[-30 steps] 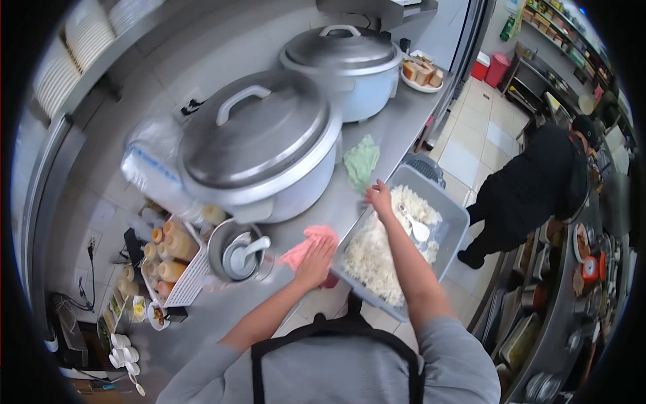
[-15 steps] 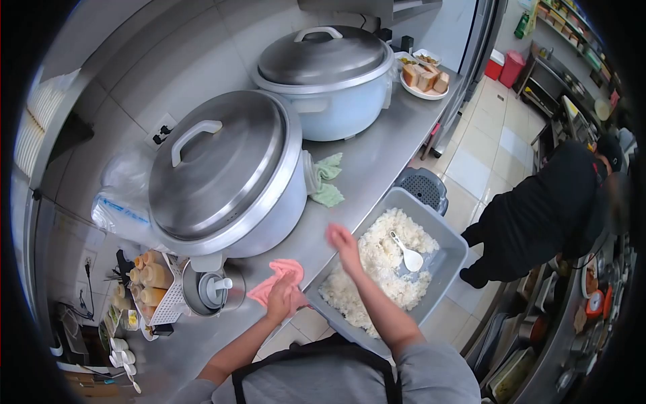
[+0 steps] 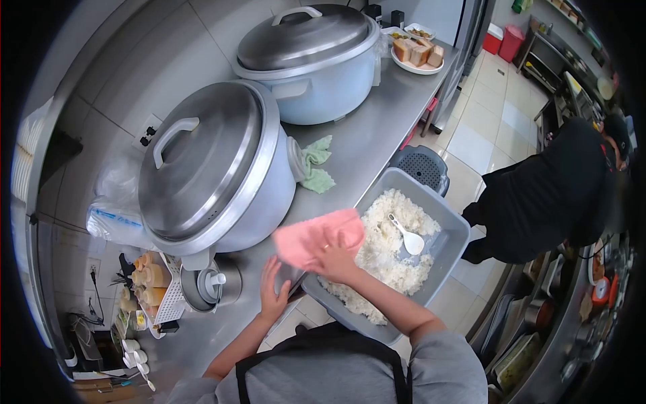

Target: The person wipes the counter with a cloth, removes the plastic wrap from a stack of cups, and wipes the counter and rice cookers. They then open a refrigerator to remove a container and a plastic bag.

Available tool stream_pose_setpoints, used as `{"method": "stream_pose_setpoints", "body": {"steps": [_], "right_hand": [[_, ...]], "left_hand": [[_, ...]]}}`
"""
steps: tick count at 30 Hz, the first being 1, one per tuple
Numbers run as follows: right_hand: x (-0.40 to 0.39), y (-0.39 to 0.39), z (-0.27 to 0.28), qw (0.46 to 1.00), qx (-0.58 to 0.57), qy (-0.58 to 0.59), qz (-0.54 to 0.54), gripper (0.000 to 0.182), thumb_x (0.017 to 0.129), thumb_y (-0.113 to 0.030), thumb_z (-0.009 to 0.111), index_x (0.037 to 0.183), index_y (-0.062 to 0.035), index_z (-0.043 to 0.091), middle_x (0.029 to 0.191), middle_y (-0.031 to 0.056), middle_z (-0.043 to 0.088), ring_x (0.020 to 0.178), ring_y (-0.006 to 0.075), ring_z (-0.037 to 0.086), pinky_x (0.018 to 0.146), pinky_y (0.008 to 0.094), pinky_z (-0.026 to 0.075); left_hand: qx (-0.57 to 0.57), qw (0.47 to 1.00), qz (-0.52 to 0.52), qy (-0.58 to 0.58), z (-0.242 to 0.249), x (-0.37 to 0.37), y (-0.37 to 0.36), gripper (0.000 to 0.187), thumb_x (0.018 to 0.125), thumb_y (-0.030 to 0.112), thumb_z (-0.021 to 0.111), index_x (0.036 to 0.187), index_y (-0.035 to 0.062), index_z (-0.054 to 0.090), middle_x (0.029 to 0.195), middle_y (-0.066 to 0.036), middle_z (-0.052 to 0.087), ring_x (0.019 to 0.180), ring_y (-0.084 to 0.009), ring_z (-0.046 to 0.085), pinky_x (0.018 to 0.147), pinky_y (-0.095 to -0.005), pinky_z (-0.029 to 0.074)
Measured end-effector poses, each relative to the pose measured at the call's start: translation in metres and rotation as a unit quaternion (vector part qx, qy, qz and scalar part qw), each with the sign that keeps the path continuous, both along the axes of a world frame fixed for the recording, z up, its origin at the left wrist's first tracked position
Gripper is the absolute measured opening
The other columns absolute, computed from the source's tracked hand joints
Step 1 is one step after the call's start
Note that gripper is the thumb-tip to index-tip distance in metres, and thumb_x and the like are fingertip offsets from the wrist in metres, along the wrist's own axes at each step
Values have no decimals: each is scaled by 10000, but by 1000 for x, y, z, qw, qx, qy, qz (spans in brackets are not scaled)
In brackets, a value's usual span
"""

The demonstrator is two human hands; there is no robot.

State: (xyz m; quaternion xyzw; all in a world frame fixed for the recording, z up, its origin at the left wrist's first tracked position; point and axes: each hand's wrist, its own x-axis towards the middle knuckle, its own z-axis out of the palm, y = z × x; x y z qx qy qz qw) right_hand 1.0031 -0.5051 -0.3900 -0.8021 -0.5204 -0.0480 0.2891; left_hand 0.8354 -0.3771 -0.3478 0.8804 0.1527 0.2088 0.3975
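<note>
A pink cloth (image 3: 304, 236), spread out and slightly blurred, is in my right hand (image 3: 334, 261) at the counter's front edge. Beside it, my left hand (image 3: 272, 294) holds nothing, its fingers apart over the steel counter (image 3: 259, 323). Under my right forearm sits a grey tub (image 3: 458, 237) of cooked white rice (image 3: 387, 259). On the rice lies a white rice paddle (image 3: 412, 241). The nearer large rice cooker (image 3: 215, 161), lid on, stands just beyond my hands. A green cloth (image 3: 316, 163) is tucked against its side.
A second covered rice cooker (image 3: 316, 74) stands farther back, near a plate of bread (image 3: 417, 55). At left are a metal pot (image 3: 225, 286) and a white basket with sauce bottles (image 3: 151, 279). A grey perforated stool (image 3: 420, 168) is behind the tub. A person in black (image 3: 545, 192) bends at right.
The pink cloth has passed from my left hand to my right and is now spread wider. My left hand has opened. The view has shifted slightly.
</note>
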Motion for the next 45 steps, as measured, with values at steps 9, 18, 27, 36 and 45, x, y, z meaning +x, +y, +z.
{"method": "stream_pose_setpoints", "body": {"steps": [9, 18, 27, 36, 45], "right_hand": [[241, 18, -95, 981, -82, -90, -154, 477, 832, -390, 444, 1277, -220, 409, 1289, 66, 411, 1208, 273, 347, 973, 485, 244], [380, 67, -49, 859, -90, -35, -504, 561, 881, -520, 271, 1356, -221, 292, 1396, 229, 224, 1291, 438, 161, 1005, 615, 45], [331, 108, -49, 971, -143, -111, -158, 569, 877, -495, 287, 1359, -193, 283, 1406, 93, 279, 1288, 388, 219, 1011, 593, 112], [256, 158, -12, 897, -199, -181, -352, 636, 852, -426, 359, 1340, -28, 271, 1383, 201, 273, 1248, 442, 260, 985, 606, 179], [157, 175, -43, 995, -57, -52, -55, 532, 809, -300, 440, 1288, -71, 400, 1360, 185, 321, 1285, 373, 219, 1039, 539, 148]], "left_hand": [[200, 950, -62, 230, -49, -32, 21, 614, 763, 271, 607, 1278, 45, 363, 1388, -176, 272, 1295, -375, 208, 1041, -508, 143], [197, 969, 28, 146, -44, 23, 20, 458, 735, 204, 639, 1151, 73, 500, 1227, -122, 443, 1139, -322, 412, 923, -422, 323], [288, 952, -3, 106, -33, 229, 36, 541, 750, 144, 596, 1239, 25, 398, 1314, -198, 345, 1186, -346, 343, 941, -446, 322], [171, 973, -64, 140, -43, 84, 12, 234, 694, -9, 501, 922, 20, 543, 901, -120, 506, 903, -293, 484, 788, -363, 417], [-146, 973, -31, 175, 14, -76, 3, 143, 740, -6, 535, 876, 27, 564, 908, -76, 566, 872, -217, 542, 763, -312, 434]]}}
